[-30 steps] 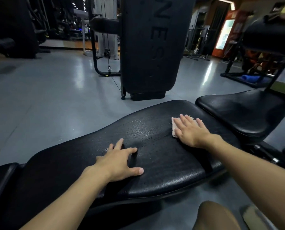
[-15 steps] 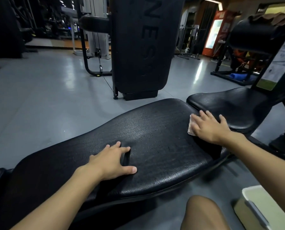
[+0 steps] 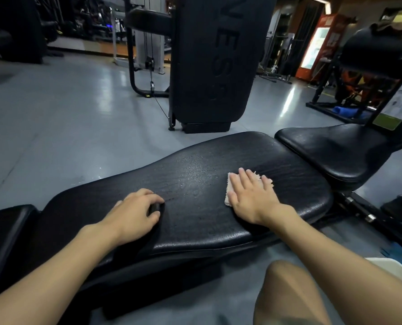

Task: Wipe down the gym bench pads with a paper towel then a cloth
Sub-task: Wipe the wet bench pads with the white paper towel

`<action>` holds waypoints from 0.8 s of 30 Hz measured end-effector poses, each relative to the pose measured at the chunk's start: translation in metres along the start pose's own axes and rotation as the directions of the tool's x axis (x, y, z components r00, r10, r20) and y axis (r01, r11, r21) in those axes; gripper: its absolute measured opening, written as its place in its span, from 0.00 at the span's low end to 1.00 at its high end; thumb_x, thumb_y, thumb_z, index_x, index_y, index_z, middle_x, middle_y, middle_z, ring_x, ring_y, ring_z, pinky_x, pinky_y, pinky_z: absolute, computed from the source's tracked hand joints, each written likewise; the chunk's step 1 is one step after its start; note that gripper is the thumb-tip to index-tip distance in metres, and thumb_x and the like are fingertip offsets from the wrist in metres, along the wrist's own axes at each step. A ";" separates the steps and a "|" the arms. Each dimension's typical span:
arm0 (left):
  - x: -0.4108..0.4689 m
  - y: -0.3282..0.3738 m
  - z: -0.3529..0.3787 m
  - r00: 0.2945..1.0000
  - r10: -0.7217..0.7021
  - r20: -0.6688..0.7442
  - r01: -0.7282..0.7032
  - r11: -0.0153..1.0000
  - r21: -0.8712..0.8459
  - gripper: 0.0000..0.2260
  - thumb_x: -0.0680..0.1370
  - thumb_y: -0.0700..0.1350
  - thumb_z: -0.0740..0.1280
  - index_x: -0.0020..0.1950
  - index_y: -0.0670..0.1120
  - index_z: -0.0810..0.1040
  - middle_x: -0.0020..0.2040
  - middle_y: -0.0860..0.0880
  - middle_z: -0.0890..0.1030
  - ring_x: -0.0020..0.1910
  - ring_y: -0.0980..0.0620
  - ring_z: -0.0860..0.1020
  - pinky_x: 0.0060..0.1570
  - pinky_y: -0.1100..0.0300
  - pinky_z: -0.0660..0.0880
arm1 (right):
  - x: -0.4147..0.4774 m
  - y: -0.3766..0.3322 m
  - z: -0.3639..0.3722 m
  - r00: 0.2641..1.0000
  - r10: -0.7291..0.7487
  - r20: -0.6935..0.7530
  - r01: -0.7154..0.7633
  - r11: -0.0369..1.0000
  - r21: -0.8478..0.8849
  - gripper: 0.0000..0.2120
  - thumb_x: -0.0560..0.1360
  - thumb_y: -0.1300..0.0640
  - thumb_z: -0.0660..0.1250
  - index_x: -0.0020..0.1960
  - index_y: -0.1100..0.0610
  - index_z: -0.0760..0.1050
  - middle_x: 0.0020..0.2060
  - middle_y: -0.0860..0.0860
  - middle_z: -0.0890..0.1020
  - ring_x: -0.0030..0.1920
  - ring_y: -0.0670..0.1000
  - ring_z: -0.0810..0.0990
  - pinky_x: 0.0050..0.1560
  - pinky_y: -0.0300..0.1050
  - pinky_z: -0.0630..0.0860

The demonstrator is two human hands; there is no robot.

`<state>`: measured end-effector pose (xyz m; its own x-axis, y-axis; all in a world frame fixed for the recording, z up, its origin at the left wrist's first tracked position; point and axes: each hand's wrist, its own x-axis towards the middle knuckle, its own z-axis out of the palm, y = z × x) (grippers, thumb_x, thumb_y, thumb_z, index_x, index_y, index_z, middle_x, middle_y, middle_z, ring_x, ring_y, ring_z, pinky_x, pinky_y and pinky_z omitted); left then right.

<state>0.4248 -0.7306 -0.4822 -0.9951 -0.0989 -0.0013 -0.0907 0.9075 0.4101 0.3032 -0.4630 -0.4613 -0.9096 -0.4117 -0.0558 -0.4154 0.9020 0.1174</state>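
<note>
Where the black bench pad (image 3: 195, 181) lies cracked, right hand (image 3: 251, 198) presses flat, fingers straight, on a pale cloth (image 3: 231, 186); left hand (image 3: 134, 212) rests nearby, fingers curled, holding nothing. Beyond: seat pad (image 3: 335, 156), shiny grey floor (image 3: 66, 113), black weight machine (image 3: 214, 62).

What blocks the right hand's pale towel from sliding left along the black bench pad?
Only the left hand, resting on the black bench pad further along; nothing visible lies between it and the pale towel.
</note>
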 end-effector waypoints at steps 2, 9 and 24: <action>-0.012 -0.018 -0.002 1.000 -0.016 -0.003 0.016 1.000 0.006 0.17 0.80 0.49 0.62 0.68 0.57 0.73 0.69 0.56 0.69 0.65 0.50 0.70 0.65 0.47 0.70 | -0.005 -0.028 0.004 0.999 -0.052 0.001 0.052 0.999 0.004 0.28 0.83 0.45 0.40 0.81 0.51 0.43 0.81 0.53 0.45 0.80 0.54 0.41 0.77 0.61 0.41; -0.070 -0.092 -0.010 0.991 -0.129 -0.043 0.130 0.992 0.010 0.22 0.78 0.39 0.57 0.67 0.57 0.74 0.68 0.57 0.70 0.67 0.51 0.68 0.66 0.48 0.68 | -0.022 -0.131 0.015 0.966 -0.258 0.015 0.258 0.966 -0.005 0.43 0.69 0.40 0.25 0.81 0.52 0.43 0.81 0.54 0.44 0.80 0.55 0.41 0.76 0.62 0.40; -0.137 -0.160 -0.014 0.913 -0.385 -0.136 0.285 0.839 -0.463 0.11 0.82 0.55 0.55 0.60 0.51 0.61 0.59 0.53 0.73 0.56 0.53 0.74 0.54 0.56 0.67 | -0.047 -0.350 0.041 0.784 -0.617 0.063 0.618 0.786 0.006 0.30 0.83 0.44 0.42 0.81 0.55 0.44 0.81 0.55 0.46 0.80 0.56 0.40 0.75 0.64 0.37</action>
<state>0.5762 -0.8675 -0.5351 -0.8678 -0.4956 -0.0349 -0.3419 0.5448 0.7657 0.4916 -0.7541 -0.5407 -0.4568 -0.8714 -0.1788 -0.8888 0.4553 0.0520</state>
